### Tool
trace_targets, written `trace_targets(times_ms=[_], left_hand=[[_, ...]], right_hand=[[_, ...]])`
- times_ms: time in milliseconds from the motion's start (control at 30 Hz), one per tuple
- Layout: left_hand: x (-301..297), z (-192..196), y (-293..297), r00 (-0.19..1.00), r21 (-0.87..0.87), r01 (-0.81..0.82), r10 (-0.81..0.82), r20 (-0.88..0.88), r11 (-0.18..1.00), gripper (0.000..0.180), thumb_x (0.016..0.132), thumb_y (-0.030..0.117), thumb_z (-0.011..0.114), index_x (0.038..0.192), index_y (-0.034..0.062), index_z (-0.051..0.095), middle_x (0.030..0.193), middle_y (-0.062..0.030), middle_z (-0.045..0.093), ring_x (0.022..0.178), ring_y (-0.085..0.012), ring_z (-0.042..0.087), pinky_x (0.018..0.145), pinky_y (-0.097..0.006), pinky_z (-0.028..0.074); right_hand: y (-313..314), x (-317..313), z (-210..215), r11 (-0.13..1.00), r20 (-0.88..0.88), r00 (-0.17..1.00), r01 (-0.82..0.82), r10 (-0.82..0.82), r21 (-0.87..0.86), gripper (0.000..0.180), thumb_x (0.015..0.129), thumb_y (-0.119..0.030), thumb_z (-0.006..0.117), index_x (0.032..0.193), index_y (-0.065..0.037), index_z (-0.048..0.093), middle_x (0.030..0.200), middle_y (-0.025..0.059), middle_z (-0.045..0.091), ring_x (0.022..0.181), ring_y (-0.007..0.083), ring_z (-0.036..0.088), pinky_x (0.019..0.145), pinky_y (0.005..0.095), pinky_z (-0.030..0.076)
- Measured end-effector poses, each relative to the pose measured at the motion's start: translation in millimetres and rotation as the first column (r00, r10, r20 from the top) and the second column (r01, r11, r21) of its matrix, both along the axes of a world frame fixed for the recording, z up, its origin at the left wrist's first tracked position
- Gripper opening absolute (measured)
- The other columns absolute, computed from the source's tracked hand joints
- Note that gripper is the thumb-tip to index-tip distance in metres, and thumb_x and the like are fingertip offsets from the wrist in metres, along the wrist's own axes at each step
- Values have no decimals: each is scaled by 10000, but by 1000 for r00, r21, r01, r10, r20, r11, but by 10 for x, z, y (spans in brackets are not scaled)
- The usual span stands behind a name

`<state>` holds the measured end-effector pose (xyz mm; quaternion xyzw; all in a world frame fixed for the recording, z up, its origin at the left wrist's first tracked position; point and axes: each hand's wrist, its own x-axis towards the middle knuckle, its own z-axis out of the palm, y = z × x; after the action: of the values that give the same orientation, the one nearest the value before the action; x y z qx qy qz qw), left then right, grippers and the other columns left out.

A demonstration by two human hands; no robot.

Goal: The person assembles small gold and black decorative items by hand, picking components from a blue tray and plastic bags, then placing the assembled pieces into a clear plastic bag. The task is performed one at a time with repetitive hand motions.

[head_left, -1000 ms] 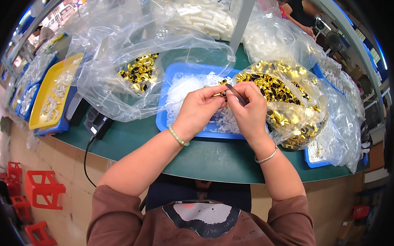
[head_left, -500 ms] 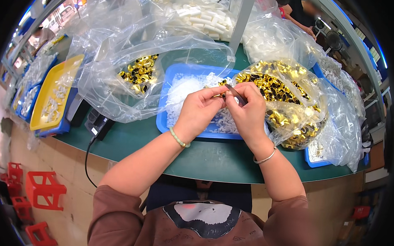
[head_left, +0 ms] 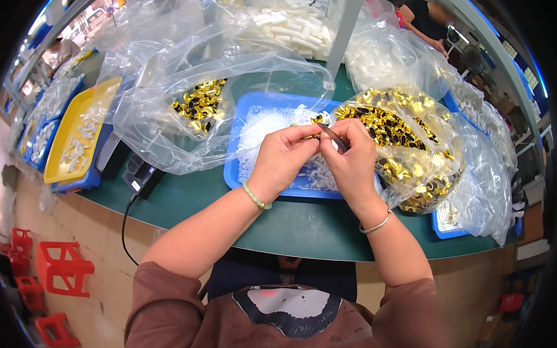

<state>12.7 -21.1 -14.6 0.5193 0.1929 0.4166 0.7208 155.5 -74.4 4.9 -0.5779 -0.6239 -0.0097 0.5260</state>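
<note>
Where hands (head_left: 356, 159) meet, a strip (head_left: 335, 138) slants up-left.

Two hands: left hand (head_left: 283, 157), right hand (head_left: 353, 157); one dark strip (head_left: 337, 140) in grip. One blue tray (head_left: 305, 193) beneath grip, one yellow tray (head_left: 75, 124) far left. Gold-piece bags (head_left: 413, 172): two, flanking grip. One black adapter (head_left: 140, 176) left of grip; red stools (head_left: 60, 267) lower left, at least four.
</note>
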Motion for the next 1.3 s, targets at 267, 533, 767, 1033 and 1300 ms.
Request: trace_targets(times_ms=[267,533,767,1033,1300], left_hand=[[40,-24,18,999,2,-44,44,24,999,282,915,21,599,1175,-87,626,1040,-102,689,922,-106,651,811,-217,521],[-16,1,59,994,-47,-81,78,-73,996,258,933,60,601,1164,-41,656,1085,-119,695,977,-141,662,874,-253,531],[-37,83,61,991,-121,-81,67,-115,989,289,938,109,595,1178,-44,644,1087,-130,697,963,-128,665,849,-228,529],[-50,66,113,993,-245,-116,111,-36,963,262,943,55,545,1157,-72,628,1116,-132,675,1029,-173,659,917,-253,530],[-40,10,144,990,-293,-109,129,51,950,248,937,30,543,1151,-71,616,1135,-131,662,1061,-199,650,935,-264,532]], right_hand=[[-9,8,-6,993,-110,994,-16,2,-121,142,779,-67,691,844,-33,569,829,80,569,662,182,547,567,297,463],[-85,61,257,992,-22,999,-45,48,114,61,870,-38,603,921,-4,607,862,116,604,745,225,594,644,320,481],[-223,336,314,971,-114,972,-189,207,147,385,1038,-238,370,873,23,599,839,109,586,733,184,578,678,284,470],[-126,157,261,912,-406,843,-407,353,-53,130,931,-66,635,1009,38,648,982,63,609,865,161,671,768,251,542],[-157,63,259,970,-258,937,-244,234,-5,117,858,-42,711,951,28,700,906,95,683,800,149,673,712,256,549]])
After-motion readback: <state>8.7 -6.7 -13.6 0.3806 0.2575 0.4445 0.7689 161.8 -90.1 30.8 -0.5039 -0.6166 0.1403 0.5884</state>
